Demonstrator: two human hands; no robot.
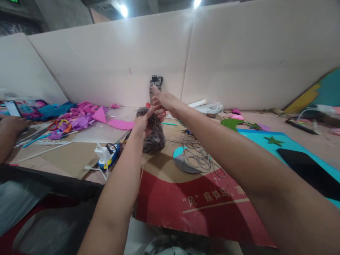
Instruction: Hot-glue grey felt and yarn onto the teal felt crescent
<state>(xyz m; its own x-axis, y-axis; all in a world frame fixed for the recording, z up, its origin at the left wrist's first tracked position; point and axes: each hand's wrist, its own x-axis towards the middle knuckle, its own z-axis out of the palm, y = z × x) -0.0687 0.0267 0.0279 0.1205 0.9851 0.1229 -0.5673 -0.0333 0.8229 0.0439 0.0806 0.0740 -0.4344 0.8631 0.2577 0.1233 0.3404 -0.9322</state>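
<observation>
A grey-brown skein of yarn (156, 140) hangs above the table, gripped in my left hand (142, 124) with the fingers wrapped round its upper part. Just above and to the right, my right hand (162, 102) is close to the top of the skein, its fingers curled together. What lies between those fingers is too small to make out. Below, to the right of the skein, loose tangled cord (198, 156) rests over a round disc (178, 156) that is partly turquoise, partly grey.
A dark bottle (155, 85) stands against the white partition (106, 63). Red-and-brown cardboard (170, 202) covers the front of the table. Left are a white charger plug (103, 153) and pink scraps (87, 109); right, a black phone (305, 166). Another person's hand (13, 125) appears far left.
</observation>
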